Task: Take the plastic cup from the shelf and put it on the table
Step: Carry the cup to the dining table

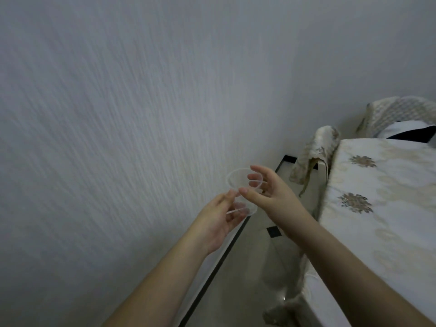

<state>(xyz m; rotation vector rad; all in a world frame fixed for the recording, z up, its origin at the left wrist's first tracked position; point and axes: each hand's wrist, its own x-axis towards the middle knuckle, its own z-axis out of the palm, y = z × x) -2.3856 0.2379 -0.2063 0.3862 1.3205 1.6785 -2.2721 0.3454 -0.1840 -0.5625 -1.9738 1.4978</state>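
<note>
A clear plastic cup [236, 179] is held in the air before the wall, its round rim facing me. My right hand [276, 194] grips it, with the thumb below the rim and the fingers over its far side. A second clear rim [239, 210] shows just below it, pinched in the fingers of my left hand [217, 223]. I cannot tell whether the two rims are nested cups or apart. To the right stands the table [387, 232], covered with a white floral cloth. No shelf is in view.
A textured pale wall [118, 138] fills the left side. A black skirting line [212, 277] runs along the light floor [254, 267] between wall and table. A cloth-draped chair back [316, 156] and folded fabric [401, 114] sit at the table's far end.
</note>
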